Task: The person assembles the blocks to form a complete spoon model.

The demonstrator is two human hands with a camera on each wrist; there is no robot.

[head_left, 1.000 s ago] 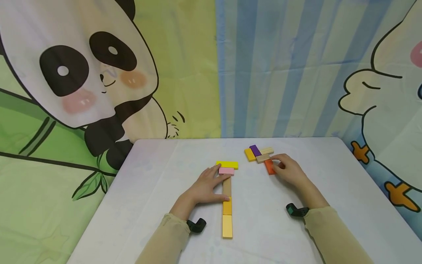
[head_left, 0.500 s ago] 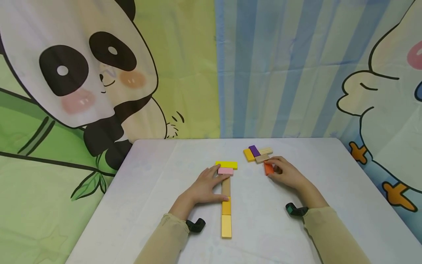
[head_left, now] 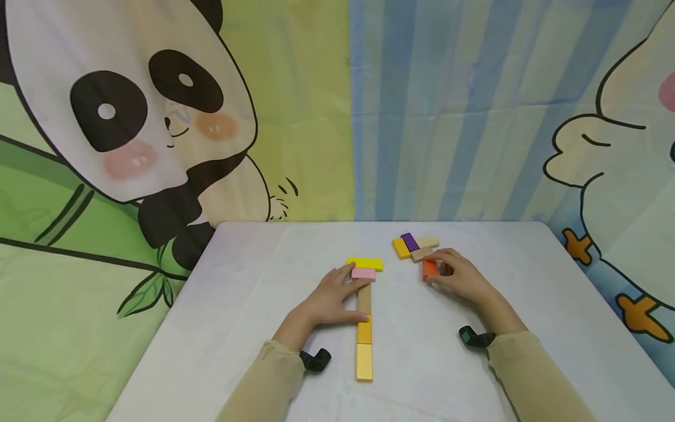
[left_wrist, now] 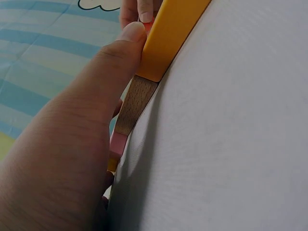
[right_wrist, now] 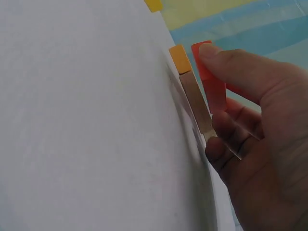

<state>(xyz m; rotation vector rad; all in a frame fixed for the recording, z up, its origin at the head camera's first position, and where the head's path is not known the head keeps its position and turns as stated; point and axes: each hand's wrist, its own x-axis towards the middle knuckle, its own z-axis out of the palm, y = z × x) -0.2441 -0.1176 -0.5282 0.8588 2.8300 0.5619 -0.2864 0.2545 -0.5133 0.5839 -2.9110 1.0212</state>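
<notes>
A column of flat wooden blocks lies on the white table: a pale yellow block [head_left: 364,362] nearest, then an orange-yellow block [head_left: 364,329], a brown block [head_left: 364,300], and a pink block [head_left: 363,274] below a crosswise bright yellow block [head_left: 365,264]. My left hand [head_left: 328,299] is spread along its left side, the thumb at the orange-yellow block and fingertips by the pink and yellow ones. To the right, my right hand [head_left: 460,275] pinches a red-orange block [head_left: 429,269] between thumb and fingers. In the right wrist view, that block [right_wrist: 210,79] appears lifted off the table.
Behind the right hand lies a small cluster: an orange-yellow block [head_left: 401,248], a purple block [head_left: 409,241], a brown block [head_left: 421,254] and a pale wood block [head_left: 428,241]. A printed curtain [head_left: 295,117] hangs behind the table's far edge.
The fingers of my right hand have come round the red-orange block, which has shifted slightly and now sits in their pinch. The left hand stays where it was.
</notes>
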